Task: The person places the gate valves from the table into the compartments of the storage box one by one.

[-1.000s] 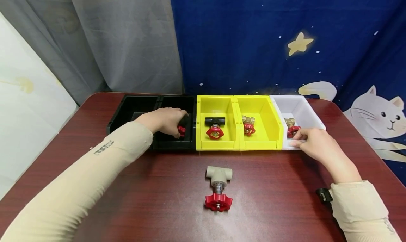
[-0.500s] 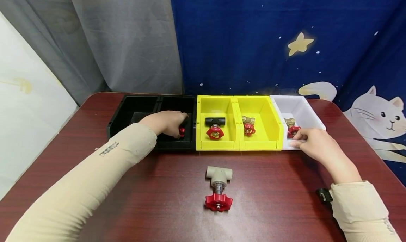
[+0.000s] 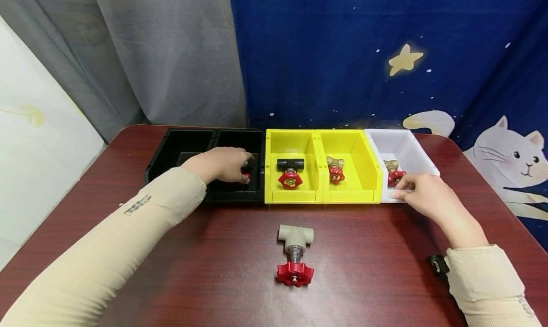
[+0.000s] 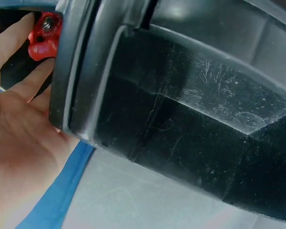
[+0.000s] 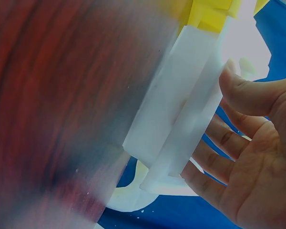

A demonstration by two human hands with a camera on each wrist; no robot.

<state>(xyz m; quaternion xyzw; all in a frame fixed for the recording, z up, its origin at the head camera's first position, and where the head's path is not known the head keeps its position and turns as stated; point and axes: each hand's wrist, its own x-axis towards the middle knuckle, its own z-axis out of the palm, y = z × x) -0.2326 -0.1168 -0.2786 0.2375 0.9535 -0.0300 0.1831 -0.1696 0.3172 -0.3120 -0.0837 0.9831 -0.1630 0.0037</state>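
Observation:
My left hand (image 3: pixel 224 164) reaches into the right one of two black bins (image 3: pixel 233 197). Its fingers and thumb curl round a valve with a red handwheel (image 4: pixel 45 37), most of it covered by the hand in the head view. At the white bin (image 3: pixel 417 151) on the right, my right hand (image 3: pixel 428 193) lies over the front corner, thumb and forefinger apart. Just behind that forefinger sits a brass valve (image 3: pixel 391 165) with a red handwheel. The right wrist view shows the right hand's fingers (image 5: pixel 219 136) loosely bent along the white bin's edge.
Two yellow bins (image 3: pixel 294 197) stand between the black and white ones. One holds a black tee valve (image 3: pixel 290 165), the other a brass valve (image 3: pixel 336 163). A beige tee valve (image 3: pixel 295 236) with a red handwheel lies on the table (image 3: pixel 351 270) in front.
My left hand shifts slightly right and then back left within the black bin, covering more of the red handwheel now. My right hand stays in place.

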